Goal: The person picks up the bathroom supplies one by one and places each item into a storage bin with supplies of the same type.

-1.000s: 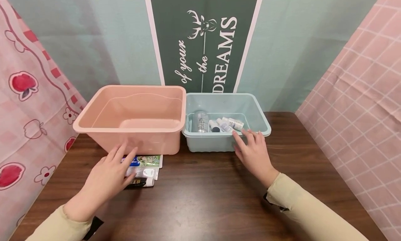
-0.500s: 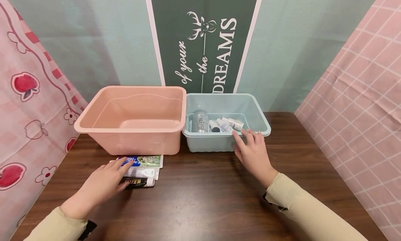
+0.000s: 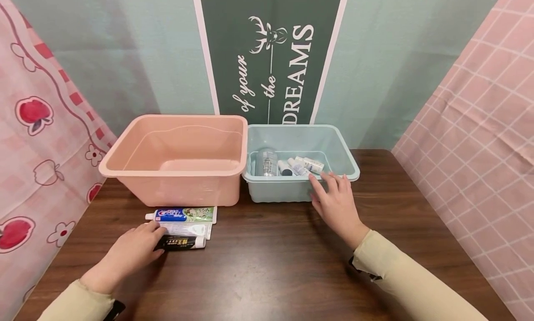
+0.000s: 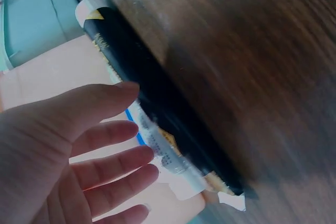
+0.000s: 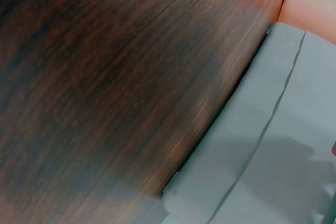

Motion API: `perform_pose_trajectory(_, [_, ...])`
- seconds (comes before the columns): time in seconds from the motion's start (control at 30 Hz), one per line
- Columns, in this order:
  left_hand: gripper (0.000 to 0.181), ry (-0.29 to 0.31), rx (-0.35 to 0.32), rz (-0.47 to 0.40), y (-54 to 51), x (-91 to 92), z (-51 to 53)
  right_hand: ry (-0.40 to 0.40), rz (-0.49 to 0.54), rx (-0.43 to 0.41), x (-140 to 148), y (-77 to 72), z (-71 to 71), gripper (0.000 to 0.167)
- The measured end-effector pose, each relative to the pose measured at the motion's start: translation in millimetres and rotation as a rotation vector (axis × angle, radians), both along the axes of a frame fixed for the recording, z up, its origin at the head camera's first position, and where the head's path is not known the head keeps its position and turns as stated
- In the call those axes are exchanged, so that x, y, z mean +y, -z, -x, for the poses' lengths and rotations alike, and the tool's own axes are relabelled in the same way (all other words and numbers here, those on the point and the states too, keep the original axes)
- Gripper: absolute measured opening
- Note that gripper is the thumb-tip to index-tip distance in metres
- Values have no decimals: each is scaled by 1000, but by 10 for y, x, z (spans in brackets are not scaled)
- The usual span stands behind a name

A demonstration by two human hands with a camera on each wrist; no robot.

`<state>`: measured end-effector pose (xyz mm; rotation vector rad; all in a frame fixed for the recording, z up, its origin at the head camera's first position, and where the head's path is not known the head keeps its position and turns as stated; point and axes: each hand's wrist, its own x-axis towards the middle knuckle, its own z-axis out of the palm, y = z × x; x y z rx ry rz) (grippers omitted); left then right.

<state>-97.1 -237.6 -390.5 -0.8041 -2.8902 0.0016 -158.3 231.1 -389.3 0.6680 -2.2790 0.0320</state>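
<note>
My left hand (image 3: 130, 252) hovers at the left ends of several tubes lying side by side on the table. Nearest is a black toothpaste tube (image 3: 181, 242) with a white cap; behind it lies a clear-and-white pack (image 3: 187, 229), its kind unclear, then a blue-and-green toothpaste tube (image 3: 185, 214). In the left wrist view, thumb and loosely bent fingers (image 4: 113, 161) lie beside the black tube without gripping it. My right hand (image 3: 337, 205) rests its fingertips at the front rim of the blue bin (image 3: 283, 191), holding nothing.
Inside the blue bin lie a clear bottle (image 3: 267, 162) and several small white bottles or tubes (image 3: 313, 165). A larger pink bin (image 3: 179, 189) stands to its left, behind the tubes. Fabric curtains (image 3: 471, 126) enclose the wooden table (image 3: 267, 274).
My left hand has drawn back and down from the pink bin's front toward the near left ends of the tubes, uncovering the blue-and-green tube. The right hand stays at the blue bin's rim.
</note>
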Motion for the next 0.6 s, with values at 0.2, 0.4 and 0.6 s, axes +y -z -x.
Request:
perform_pose_trajectory(0.2, [35,11,-19,5,85,-1,39,5,-1,-2,-12,-9,-9,56])
perform_pose_trajectory(0.4, [37,-10,-47,14,112,16,27,10,-3,-9,-25,-9,-24,57])
perform_pose_trajectory(0.6, [35,-14,-35,15,155,40,17,-8,8,2,-5,15,3,56])
